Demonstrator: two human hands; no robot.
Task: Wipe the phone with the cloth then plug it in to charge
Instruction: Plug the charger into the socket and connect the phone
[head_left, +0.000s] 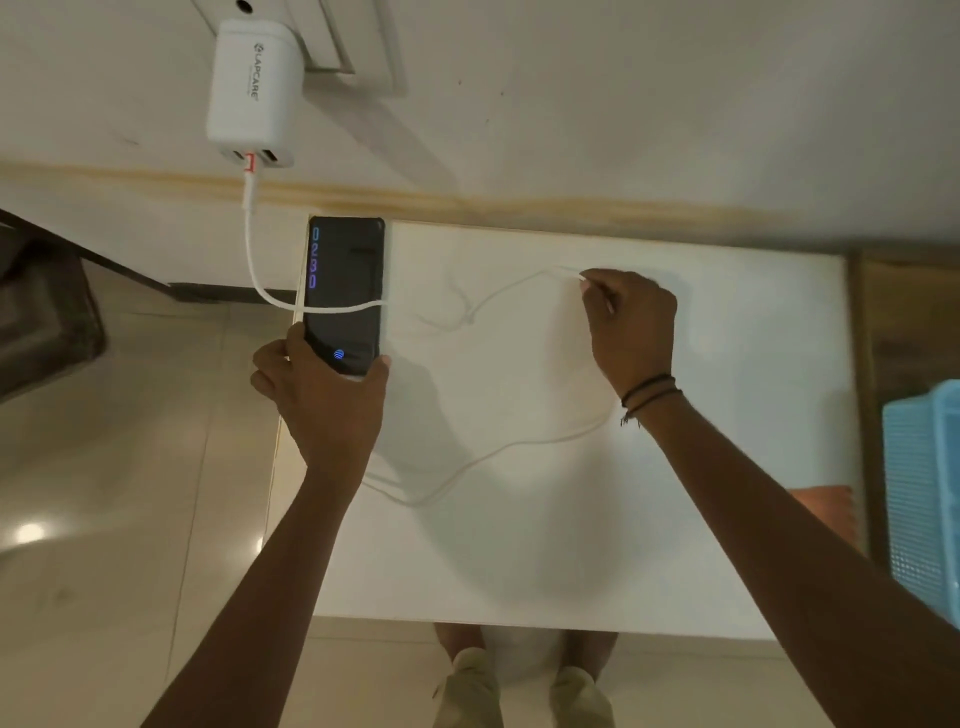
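A black phone lies at the far left corner of the white table, its screen lit with blue digits. My left hand grips the phone's near end. A white charger sits in a wall socket above, and its white cable drops down, crosses over the phone and loops across the table. My right hand pinches the cable's free end near the table's far middle. An orange cloth peeks out at the table's right edge, partly hidden by my right forearm.
A blue mesh basket stands on a wooden surface right of the table. A dark piece of furniture is on the tiled floor at the left. The wall runs directly behind the table.
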